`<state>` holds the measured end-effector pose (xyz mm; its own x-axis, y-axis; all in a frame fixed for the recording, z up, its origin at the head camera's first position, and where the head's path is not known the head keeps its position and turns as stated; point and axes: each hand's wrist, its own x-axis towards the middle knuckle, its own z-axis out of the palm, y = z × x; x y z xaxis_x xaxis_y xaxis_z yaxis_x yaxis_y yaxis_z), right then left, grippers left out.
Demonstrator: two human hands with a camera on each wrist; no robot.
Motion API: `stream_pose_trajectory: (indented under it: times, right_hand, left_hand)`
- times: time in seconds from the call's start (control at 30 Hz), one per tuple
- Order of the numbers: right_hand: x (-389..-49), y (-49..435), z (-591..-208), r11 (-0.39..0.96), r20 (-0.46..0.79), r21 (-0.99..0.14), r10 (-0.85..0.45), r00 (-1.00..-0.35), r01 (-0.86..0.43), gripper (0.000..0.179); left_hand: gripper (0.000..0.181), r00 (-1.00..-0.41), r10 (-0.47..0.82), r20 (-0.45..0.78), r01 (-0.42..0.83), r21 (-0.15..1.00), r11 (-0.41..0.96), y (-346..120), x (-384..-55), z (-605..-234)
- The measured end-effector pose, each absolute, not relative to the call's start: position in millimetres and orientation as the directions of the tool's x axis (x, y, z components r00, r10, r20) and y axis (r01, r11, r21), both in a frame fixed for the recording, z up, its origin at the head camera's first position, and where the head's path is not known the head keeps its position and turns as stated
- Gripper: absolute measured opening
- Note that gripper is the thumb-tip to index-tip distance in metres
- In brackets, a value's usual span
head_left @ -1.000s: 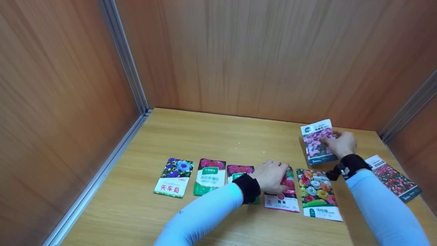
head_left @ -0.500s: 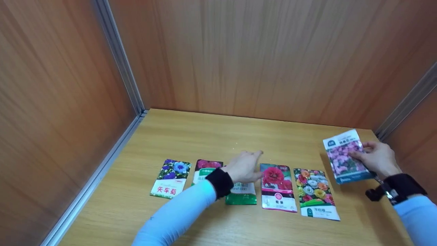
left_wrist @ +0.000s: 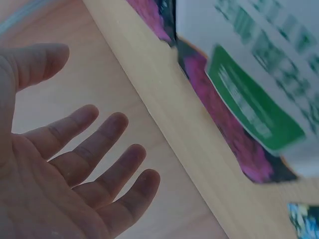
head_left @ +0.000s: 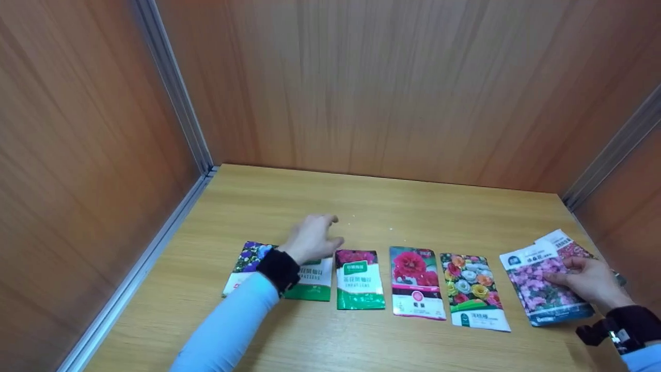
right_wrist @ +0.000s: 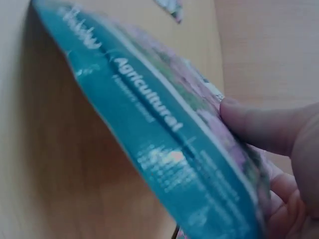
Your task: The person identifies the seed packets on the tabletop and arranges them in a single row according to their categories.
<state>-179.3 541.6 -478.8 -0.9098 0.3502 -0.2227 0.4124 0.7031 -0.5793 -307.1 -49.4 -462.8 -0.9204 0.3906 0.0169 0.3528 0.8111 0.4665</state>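
My right hand [head_left: 594, 281] pinches a seed packet [head_left: 532, 287] with pink flowers and a teal band, thumb on its front. In the right wrist view the packet bows slightly above the wooden tabletop. Partly hidden behind it is another pink-flower packet [head_left: 568, 245]. My left hand [head_left: 307, 240], fingers spread and holding nothing, hovers over the top of a green-and-white packet [head_left: 312, 289]. Left of that, a blue-flower packet [head_left: 250, 256] is partly covered by the wrist. A matching green-and-white packet [head_left: 360, 281] lies just right of the left hand.
Further right in the row lie a red-flower packet [head_left: 417, 281] and a packet with multicoloured blooms [head_left: 475, 289]. Wood-grain panels [head_left: 382, 93] enclose the table [head_left: 361, 341] at the back and sides, with metal corner strips [head_left: 175, 82].
My right hand has carried the pink-flower packet right and toward me, beside the row's end and overlapping the packet there. My left hand has swept left, uncovering the red-flower packet and one green-and-white packet.
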Motion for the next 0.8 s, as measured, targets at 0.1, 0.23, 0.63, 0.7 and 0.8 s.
stream_pose_trajectory:
  times: [0.1, 0.23, 0.63, 0.7, 0.8]
  right_hand:
    - [-179, 540, -481, 0.711, -0.243, -0.545, 0.375, -0.895, 0.445, 0.071]
    - [-180, 537, -484, 0.748, -0.251, -0.499, 0.358, -0.899, 0.437, 0.062]
    - [-182, 520, -494, 0.869, -0.25, -0.257, 0.364, -0.897, 0.424, 0.051]
    - [-185, 519, -491, 0.878, -0.244, -0.196, 0.387, -0.889, 0.436, 0.054]
    - [-189, 517, -485, 0.89, -0.259, -0.112, 0.403, -0.878, 0.441, 0.064]
  left_hand:
    - [0.063, -0.941, 0.338, 0.014, 0.305, 0.462, 0.832, -62, -308, -463]
    - [0.063, -0.953, 0.302, 0.027, 0.28, 0.456, 0.845, -80, -307, -462]
    - [0.063, -0.967, 0.25, 0.059, 0.25, 0.44, 0.862, -145, -299, -465]
    - [0.064, -0.968, 0.243, 0.065, 0.246, 0.437, 0.865, -154, -296, -465]
    - [0.064, -0.969, 0.233, 0.079, 0.244, 0.422, 0.873, -165, -291, -463]
